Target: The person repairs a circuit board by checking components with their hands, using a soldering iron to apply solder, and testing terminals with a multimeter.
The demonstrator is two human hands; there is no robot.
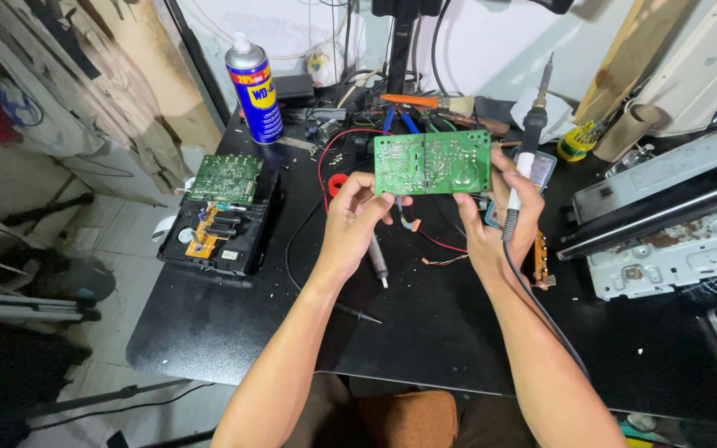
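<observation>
Both hands (358,217) hold the green circuit board (431,163) upright, long axis left-right.

A blue-and-yellow labelled spray can (254,90) with a white cap stands upright at the table's far-left edge.

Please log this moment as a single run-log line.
left hand: grips circuit board | right hand: board edge plus soldering iron | board raised above black table

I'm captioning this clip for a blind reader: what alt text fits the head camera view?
Two bare hands hold a green circuit board up over a black workbench; the left hand grips its lower left edge, and the right hand its lower right edge while also holding a soldering iron upright. A blue and yellow spray can and an opened device sit to the left.
</observation>
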